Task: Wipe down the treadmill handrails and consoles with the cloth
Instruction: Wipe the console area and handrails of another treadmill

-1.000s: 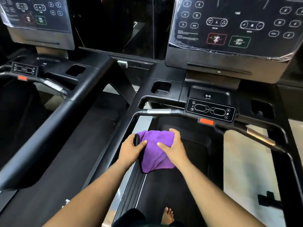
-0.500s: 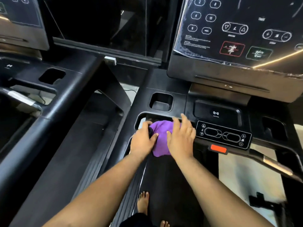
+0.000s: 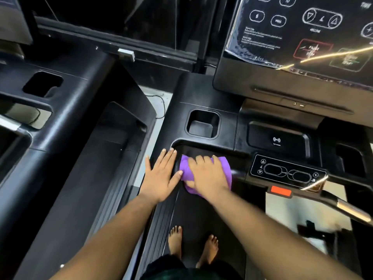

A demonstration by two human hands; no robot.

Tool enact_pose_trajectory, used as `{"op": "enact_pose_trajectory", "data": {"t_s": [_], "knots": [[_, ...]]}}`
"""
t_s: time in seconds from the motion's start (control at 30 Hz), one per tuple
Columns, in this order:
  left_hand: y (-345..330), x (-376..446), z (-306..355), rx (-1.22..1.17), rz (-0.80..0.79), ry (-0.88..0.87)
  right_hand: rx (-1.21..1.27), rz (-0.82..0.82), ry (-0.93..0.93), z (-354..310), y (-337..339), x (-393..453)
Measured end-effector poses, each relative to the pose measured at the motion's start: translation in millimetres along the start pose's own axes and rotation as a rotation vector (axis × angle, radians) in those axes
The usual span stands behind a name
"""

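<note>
A purple cloth (image 3: 226, 168) is draped over the black front handrail (image 3: 239, 173) of the treadmill I stand on. My right hand (image 3: 205, 174) lies on top of the cloth with its fingers curled over it, gripping cloth and rail. My left hand (image 3: 162, 175) rests flat, fingers spread, on the black left side rail (image 3: 161, 138) beside the cloth, its thumb touching the cloth's edge. The small control panel (image 3: 286, 172) sits just right of the cloth. The big console screen (image 3: 302, 37) rises at the upper right.
A cup holder (image 3: 202, 125) sits just beyond my hands. A red safety key (image 3: 281, 191) and a metal grip sensor (image 3: 351, 209) lie to the right. A second treadmill (image 3: 50, 102) stands on the left. My bare feet (image 3: 191, 245) stand on the belt.
The cloth and my right hand have slid up onto the front handrail's left corner. My left hand let go of the rail and now lies flat. The camera moved closer.
</note>
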State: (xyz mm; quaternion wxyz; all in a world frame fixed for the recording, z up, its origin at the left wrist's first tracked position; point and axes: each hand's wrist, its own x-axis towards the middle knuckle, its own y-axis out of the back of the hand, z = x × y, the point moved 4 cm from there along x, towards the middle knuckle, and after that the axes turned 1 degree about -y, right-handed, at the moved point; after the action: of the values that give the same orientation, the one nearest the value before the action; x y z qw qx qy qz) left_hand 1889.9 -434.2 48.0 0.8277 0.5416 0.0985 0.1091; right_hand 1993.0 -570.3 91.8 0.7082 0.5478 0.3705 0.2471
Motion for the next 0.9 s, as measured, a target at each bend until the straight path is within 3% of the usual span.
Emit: {"op": "enact_pose_trajectory", "data": {"t_s": [0.1,0.17,0.27,0.33,0.4,0.47,0.67,0.73,0.83,0.9], "knots": [[3,1,-1,-0.033,-0.016,-0.009,-0.08,0.051,-0.039,-13,-14,-14],[1,0,-1,-0.036,-0.042,-0.019,0.03,-0.021,0.037,-12,1,10],[3,3,1,-0.088,-0.04,-0.005,0.195,-0.254,0.13,-10,21,42],[5,3,1,-0.094,-0.038,0.0,0.179,-0.183,0.132,-12,19,40],[6,1,1,-0.086,-0.05,-0.013,0.036,-0.002,0.083,-19,4,17],[5,1,1,-0.074,-0.058,-0.011,-0.114,0.067,0.032,-24,-6,2],[5,4,2,-0.081,-0.063,0.008,0.23,-0.286,0.163,-13,24,48],[6,3,1,-0.076,-0.063,0.006,0.211,-0.19,0.149,-10,18,41],[3,1,-1,-0.047,-0.082,-0.001,-0.031,0.077,0.069,-4,-6,-1],[1,2,0,-0.034,-0.074,-0.007,-0.104,0.077,0.042,5,-12,-7]]}}
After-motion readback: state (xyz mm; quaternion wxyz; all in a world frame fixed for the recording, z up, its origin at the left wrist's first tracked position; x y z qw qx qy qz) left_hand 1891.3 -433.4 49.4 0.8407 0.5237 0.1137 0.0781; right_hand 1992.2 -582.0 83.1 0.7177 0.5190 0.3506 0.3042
